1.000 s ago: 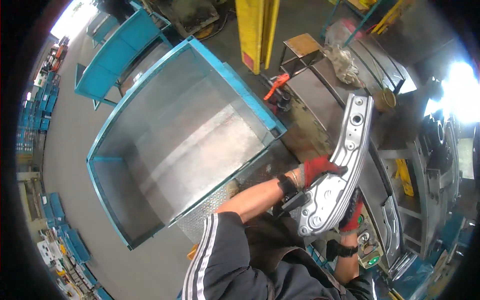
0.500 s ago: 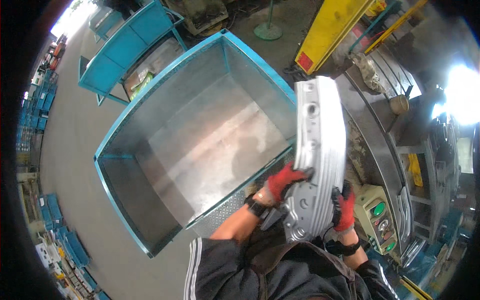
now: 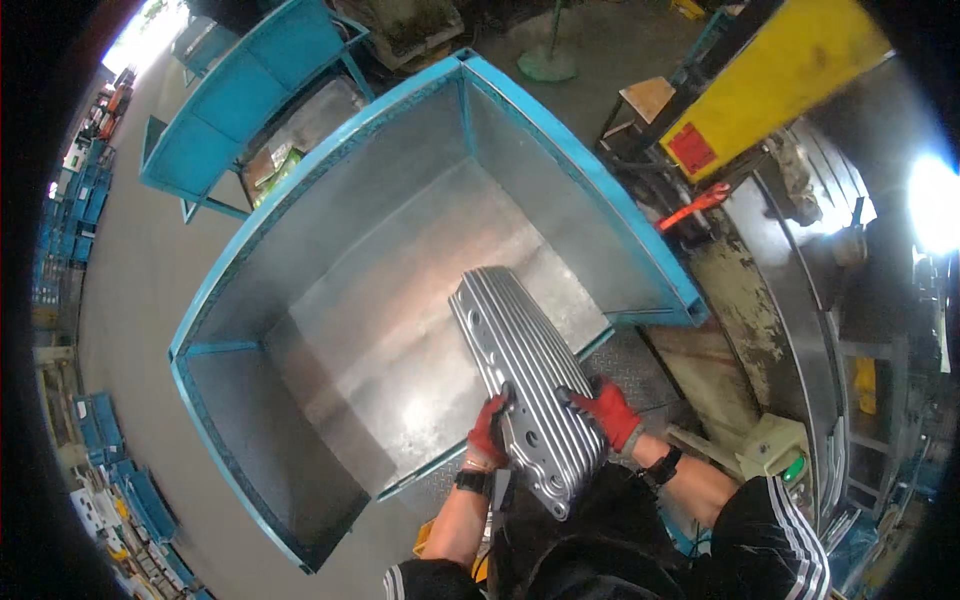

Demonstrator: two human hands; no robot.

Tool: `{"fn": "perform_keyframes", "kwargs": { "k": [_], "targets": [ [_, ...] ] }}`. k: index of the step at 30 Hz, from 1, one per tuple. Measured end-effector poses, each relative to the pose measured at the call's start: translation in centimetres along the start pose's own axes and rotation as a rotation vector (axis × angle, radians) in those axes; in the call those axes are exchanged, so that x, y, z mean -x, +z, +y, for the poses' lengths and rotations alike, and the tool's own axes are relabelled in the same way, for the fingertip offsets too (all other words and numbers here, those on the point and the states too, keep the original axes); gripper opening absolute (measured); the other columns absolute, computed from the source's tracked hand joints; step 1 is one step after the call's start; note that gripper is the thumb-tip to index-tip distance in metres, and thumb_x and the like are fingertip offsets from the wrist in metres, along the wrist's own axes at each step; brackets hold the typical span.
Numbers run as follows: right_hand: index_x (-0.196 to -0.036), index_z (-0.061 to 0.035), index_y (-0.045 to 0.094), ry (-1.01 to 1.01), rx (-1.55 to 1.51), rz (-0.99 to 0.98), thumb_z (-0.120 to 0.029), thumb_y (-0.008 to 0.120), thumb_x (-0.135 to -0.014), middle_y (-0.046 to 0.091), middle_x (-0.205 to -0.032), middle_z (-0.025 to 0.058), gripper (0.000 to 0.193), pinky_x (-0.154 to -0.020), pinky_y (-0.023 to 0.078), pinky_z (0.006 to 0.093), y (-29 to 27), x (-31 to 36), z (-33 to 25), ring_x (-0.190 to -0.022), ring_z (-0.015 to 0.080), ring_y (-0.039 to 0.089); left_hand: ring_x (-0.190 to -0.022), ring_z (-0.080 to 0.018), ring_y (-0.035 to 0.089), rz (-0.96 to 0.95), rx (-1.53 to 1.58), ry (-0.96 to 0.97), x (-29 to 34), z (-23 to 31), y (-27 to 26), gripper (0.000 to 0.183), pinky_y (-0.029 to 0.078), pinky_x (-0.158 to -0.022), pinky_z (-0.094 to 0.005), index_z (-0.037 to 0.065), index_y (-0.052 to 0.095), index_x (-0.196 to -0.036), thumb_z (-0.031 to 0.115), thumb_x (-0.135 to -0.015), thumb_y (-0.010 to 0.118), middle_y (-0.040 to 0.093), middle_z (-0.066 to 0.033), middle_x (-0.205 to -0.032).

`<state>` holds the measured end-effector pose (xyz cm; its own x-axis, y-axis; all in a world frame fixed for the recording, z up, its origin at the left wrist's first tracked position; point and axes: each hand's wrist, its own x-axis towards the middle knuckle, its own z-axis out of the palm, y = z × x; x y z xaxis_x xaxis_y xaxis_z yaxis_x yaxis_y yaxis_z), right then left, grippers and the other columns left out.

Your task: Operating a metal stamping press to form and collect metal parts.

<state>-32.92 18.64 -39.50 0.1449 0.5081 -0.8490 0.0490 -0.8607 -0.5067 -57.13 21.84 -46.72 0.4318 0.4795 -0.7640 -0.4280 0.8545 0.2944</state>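
A grey concrete floor [image 3: 150,290] spreads to the left, with stacks of blue crates [image 3: 75,200] along its far left edge. Blue metal racks [image 3: 250,90] stand far left. A yellow machine guard [image 3: 790,80] rises far right (a glaring lamp [image 3: 935,200] beside it, perhaps a window).
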Motion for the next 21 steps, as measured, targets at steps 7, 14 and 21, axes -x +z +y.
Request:
{"fn": "perform_keyframes", "kwargs": {
  "k": [7, 14, 21],
  "targets": [
    [-0.126, 0.0092, 0.044, -0.168, 0.047, 0.06, -0.054, 0.078, -0.072, 0.059, -0.121, 0.0273, 0.09, -0.092, 0.049, 0.0427, -0.8, -10.2, 2.4, -0.109, 0.0358, 0.06, -0.114, -0.0244, 0.057, 0.002, -0.207, 0.086, -12.5, -4.8, -7.8, 0.048, 0.046, -0.099, -0.0384, 0.01, 0.053, -0.131, 0.038, -0.092, 0.058, 0.06, -0.0104, -0.125],
    [-0.123, 0.0069, 0.047, -0.383, 0.365, 0.329, -0.054, 0.079, -0.069, 0.059, -0.118, 0.0276, 0.088, -0.091, 0.049, 0.0441, -2.5, -19.7, -4.6, -0.107, 0.0383, 0.06, -0.124, -0.0275, 0.051, 0.025, -0.755, 0.431, -24.8, 0.9, -4.7, 0.044, 0.04, -0.107, -0.0377, 0.002, 0.043, -0.138, 0.013, -0.096, 0.047, 0.053, -0.018, -0.133],
    [-0.139, 0.0046, 0.034, -0.574, 0.616, 0.49, -0.061, 0.071, -0.071, 0.046, -0.13, 0.0329, 0.101, -0.102, 0.039, 0.0511, -1.2, -29.2, -15.1, -0.119, 0.0461, 0.048, -0.112, -0.0203, 0.055, -0.078, -0.005, 0.356, -35.2, 10.0, 2.9, 0.048, 0.045, -0.096, -0.0334, 0.01, 0.048, -0.135, 0.04, -0.098, 0.049, 0.059, -0.0052, -0.124]
  ]
}}
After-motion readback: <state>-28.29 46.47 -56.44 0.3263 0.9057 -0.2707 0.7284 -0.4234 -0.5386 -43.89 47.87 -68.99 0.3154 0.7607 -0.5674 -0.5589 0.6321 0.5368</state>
